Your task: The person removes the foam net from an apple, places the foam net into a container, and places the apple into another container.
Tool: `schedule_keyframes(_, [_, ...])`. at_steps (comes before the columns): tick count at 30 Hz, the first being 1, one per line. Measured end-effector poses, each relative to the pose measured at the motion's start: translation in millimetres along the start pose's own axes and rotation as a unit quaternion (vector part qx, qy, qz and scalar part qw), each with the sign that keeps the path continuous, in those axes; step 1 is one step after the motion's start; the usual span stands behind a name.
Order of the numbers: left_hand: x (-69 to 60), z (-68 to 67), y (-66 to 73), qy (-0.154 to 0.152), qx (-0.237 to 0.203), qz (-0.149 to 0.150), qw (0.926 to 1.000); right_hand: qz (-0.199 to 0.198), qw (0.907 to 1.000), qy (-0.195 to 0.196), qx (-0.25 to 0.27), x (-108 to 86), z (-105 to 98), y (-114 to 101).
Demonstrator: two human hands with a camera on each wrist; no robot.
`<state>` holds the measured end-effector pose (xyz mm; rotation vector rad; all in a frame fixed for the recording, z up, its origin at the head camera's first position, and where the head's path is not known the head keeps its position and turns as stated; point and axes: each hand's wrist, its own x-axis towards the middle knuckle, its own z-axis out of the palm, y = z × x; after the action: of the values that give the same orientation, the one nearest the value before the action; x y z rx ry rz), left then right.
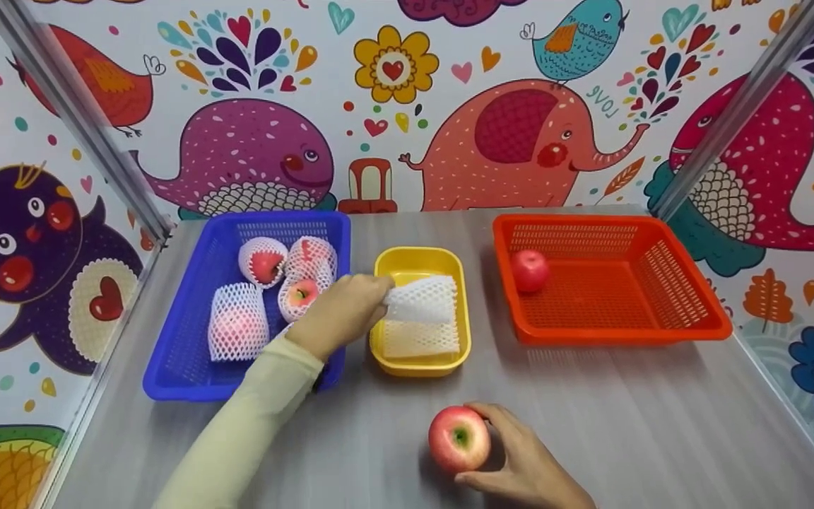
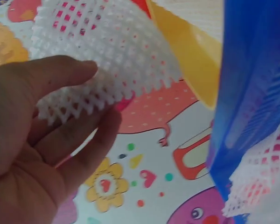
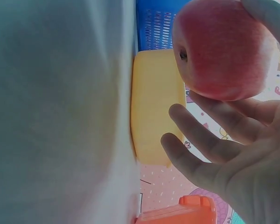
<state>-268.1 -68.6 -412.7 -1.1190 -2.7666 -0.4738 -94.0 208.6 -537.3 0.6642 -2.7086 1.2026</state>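
Observation:
Above the yellow container [image 1: 376,357], my left hand [image 1: 349,307] pinches a white foam net sleeve [image 1: 421,300] by its left edge. In the left wrist view the thumb lies on the near face of that mesh, with fingers behind it. More foam netting [image 1: 421,339] lies beneath it in the container. Near the front of the table, my right hand [image 1: 520,456] holds a red apple [image 1: 459,440] between thumb and fingers, its stem hollow facing up. The right wrist view shows the same apple [image 3: 224,51] close up, the lower fingers spread away from it.
At the left, a blue basket [image 1: 167,375] holds several apples in foam nets, such as a netted apple [image 1: 237,322]. A red-orange basket [image 1: 619,332] stands at the right with one bare apple [image 1: 530,270] inside. A patterned wall [image 1: 393,141] closes the back.

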Motion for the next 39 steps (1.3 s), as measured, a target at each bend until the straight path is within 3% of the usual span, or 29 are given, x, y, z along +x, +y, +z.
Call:
schedule_keyframes(6, [30.7,14.1,-11.4,-0.058,-0.011,-0.047,0.9971,-0.002,0.9999,-0.012,-0.001,-1.1,2.1,-0.4])
schedule_keyframes(13, [49.6,26.8,-9.2,-0.098,0.035,-0.047,0.9935,0.025,0.9994,-0.025,0.004,-0.8,1.5,-2.6])
schedule_keyframes(18, [52.3,28.3,-9.5,-0.124,0.051,-0.067,0.9888,0.036,0.9987,-0.033,0.012,-1.2,1.8,-4.2])
schedule_keyframes(22, [46.0,23.8,-9.9,-0.116,0.061,-0.073,0.9887,0.027,0.9992,-0.029,0.011,-3.1,1.3,-3.2])
schedule_keyframes(26, [31.0,9.4,-2.5,-0.087,0.055,-0.079,0.9915,0.018,0.9995,-0.026,0.008,-2.7,-0.1,-3.2])
schedule_keyframes(30, [-0.4,-0.9,12.0,-0.026,0.041,-0.05,0.9975,0.013,0.9996,-0.026,0.003,-0.5,-1.5,-3.9])
schedule_keyframes(32, [-20.4,-0.4,20.5,0.019,0.04,-0.02,0.9988,0.001,0.9997,-0.023,-0.007,0.2,-2.0,-3.8])
schedule_keyframes(35, [-49.7,6.6,33.5,0.083,0.05,0.023,0.995,-0.016,0.9994,-0.017,-0.026,0.7,-1.8,-3.8])
schedule_keyframes(39, [-84.6,20.6,51.0,0.125,0.066,0.048,0.9888,-0.008,0.9993,-0.024,-0.027,1.3,-0.8,-4.8])
